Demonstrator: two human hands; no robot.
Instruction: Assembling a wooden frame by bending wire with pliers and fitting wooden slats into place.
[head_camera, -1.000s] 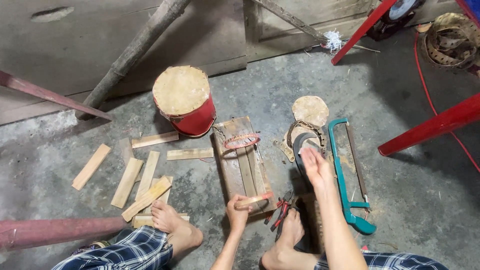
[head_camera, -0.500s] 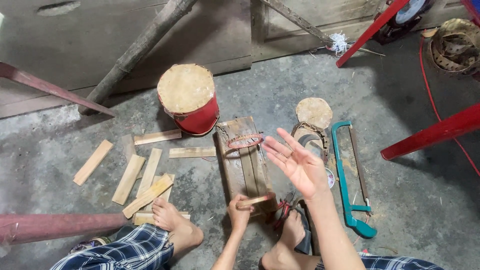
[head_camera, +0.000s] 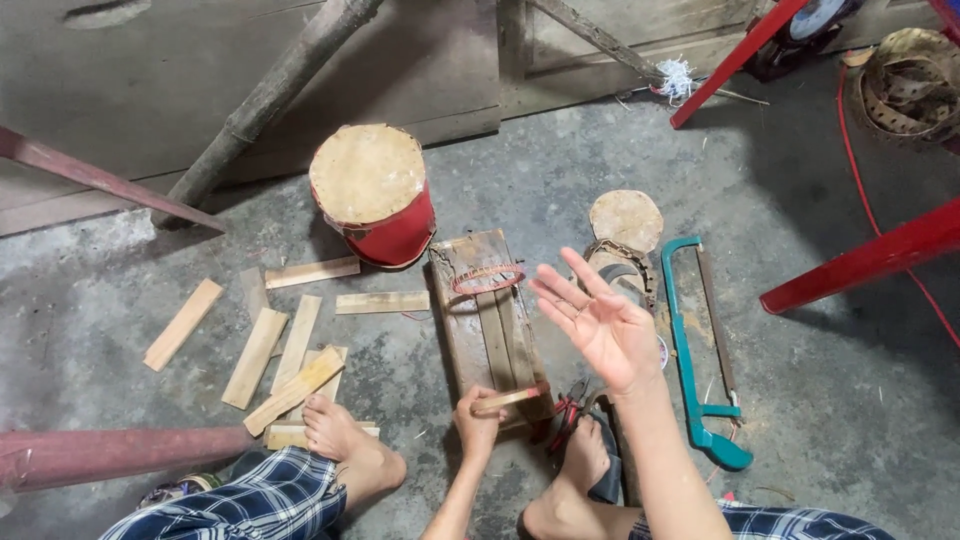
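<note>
The left hand (head_camera: 477, 425) at the bottom middle wraps its fingers around a thin short wooden stick (head_camera: 508, 399), partly hiding it, on a small brown wooden stool (head_camera: 487, 325). The right hand (head_camera: 600, 320) floats above, fingers spread wide. A teal metal hacksaw (head_camera: 690, 350) lies right.

Red drum (head_camera: 375, 195), teal hacksaw (head_camera: 700, 350), loose wooden slats (head_camera: 270, 350), red cable (head_camera: 890, 230)

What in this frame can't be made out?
Head view only:
- Pliers: mostly hidden behind the right hand's wrist.
- Stool front edge: covered by the left hand and its stick.
- Basket: cut off by the top-right edge.
</note>
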